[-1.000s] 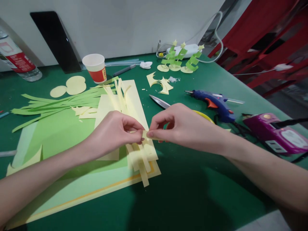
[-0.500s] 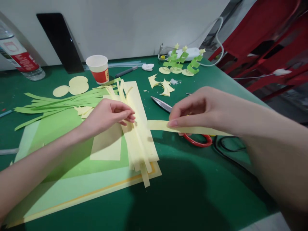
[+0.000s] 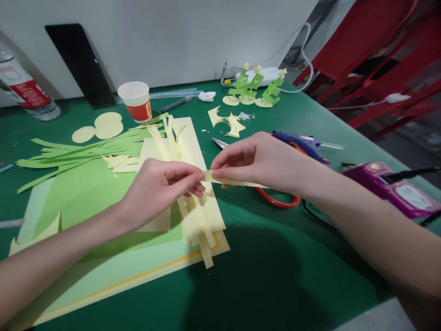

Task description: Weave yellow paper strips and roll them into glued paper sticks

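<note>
The left hand (image 3: 167, 184) and right hand (image 3: 253, 158) are pinching a pale-yellow strip (image 3: 207, 175), which is spanning the gap between them above a yellow paper pile (image 3: 193, 216) and extending beneath the right hand.

Left hand (image 3: 165, 188) apparently back on strip (image 3: 237, 182)

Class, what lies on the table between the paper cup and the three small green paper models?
The head view shows a dark pen, a crumpled white scrap and pale strips there.
</note>
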A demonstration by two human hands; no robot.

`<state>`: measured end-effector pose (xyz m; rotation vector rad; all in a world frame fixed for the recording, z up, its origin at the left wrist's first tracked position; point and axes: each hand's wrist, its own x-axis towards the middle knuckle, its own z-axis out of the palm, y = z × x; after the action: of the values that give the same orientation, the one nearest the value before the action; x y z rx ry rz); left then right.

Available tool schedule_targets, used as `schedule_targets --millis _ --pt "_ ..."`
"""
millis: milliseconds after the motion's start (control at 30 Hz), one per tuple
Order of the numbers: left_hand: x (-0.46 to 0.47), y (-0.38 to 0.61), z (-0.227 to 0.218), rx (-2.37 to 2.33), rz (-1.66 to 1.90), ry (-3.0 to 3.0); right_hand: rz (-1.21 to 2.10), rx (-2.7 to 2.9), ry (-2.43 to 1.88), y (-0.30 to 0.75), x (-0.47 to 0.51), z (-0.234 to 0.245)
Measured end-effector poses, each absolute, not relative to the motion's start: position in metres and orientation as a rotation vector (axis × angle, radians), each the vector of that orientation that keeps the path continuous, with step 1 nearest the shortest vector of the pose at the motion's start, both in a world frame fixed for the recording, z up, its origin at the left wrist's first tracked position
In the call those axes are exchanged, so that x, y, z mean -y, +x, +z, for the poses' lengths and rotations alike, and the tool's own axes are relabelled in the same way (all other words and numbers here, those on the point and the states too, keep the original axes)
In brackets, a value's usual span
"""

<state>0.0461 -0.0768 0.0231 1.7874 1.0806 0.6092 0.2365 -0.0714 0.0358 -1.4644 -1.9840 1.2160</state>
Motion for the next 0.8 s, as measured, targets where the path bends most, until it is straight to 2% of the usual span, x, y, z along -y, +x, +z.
schedule_targets --millis 267,500,800 --pt "0.079 0.048 0.023 -1.065 0.572 1.812 1.218 1.898 -1.353 0.229 0.075 0.032" --pt "0.077 0.048 0.028 -1.055 0.523 1.853 1.394 1.824 -1.346 0.229 0.074 0.027" --pt "0.068 0.040 0.041 -1.148 0.681 1.851 1.414 1.730 -1.396 0.232 0.071 0.026"
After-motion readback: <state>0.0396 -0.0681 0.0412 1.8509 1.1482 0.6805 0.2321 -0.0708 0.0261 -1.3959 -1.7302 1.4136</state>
